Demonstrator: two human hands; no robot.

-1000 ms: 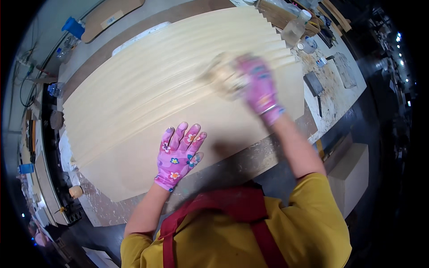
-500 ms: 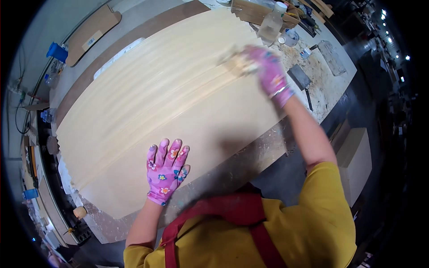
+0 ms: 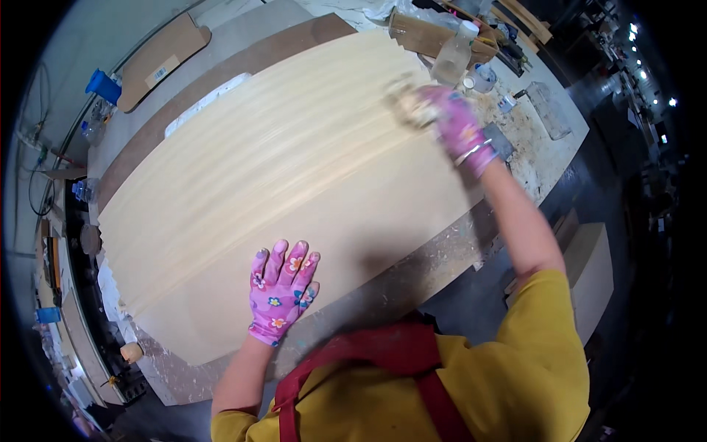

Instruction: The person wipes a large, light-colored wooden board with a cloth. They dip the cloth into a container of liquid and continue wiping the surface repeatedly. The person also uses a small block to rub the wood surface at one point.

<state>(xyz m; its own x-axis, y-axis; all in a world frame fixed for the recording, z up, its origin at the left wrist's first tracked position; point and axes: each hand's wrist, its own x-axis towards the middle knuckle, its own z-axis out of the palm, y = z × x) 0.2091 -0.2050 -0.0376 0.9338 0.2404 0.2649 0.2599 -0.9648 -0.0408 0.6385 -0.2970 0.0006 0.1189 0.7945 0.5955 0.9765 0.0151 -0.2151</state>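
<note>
A wide, pale wooden panel with a ridged grain and jagged short ends lies before me. My left hand, in a pink flowered glove, rests flat on its near part with the fingers stretched out. At the far right end of the panel, my right hand, gloved alike, is closed on a crumpled, pale rag and presses it to the surface. Motion smears the rag and the fingers around it.
Beyond my right hand stand a clear bottle, a small round container and a cardboard box of odds and ends. A dark block lies by my right wrist. A blue cup and cardboard sit at the far left.
The rag in my right hand has slid slightly to the right along the panel. My left hand stays flat in place, while the whole view has shifted a little.
</note>
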